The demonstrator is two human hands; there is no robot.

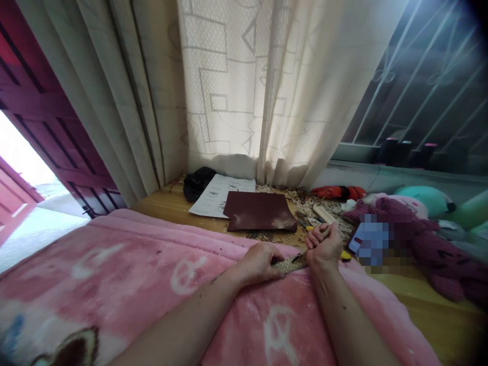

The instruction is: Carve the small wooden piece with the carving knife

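A pale, carved-looking piece (286, 265) with a textured surface lies low over the pink blanket (152, 284). My left hand (260, 262) is closed around its left end. My right hand (324, 243) is wrapped round the handle of a small tool (300, 255), whose dark tip touches the piece near its right part. The fingers of my right hand hide most of the handle. Just beyond my right hand, a pale wooden piece (323, 214) and a yellow-handled tool lie among shavings.
Brown sheet (261, 211) and printed white paper (217, 195) lie on the wooden surface (163, 204), beside a black bag (199, 183). Wood shavings (305, 201), a red item (338, 192), a phone (369, 239) and plush toys (427, 201) are to the right. Curtains (224, 101) hang behind.
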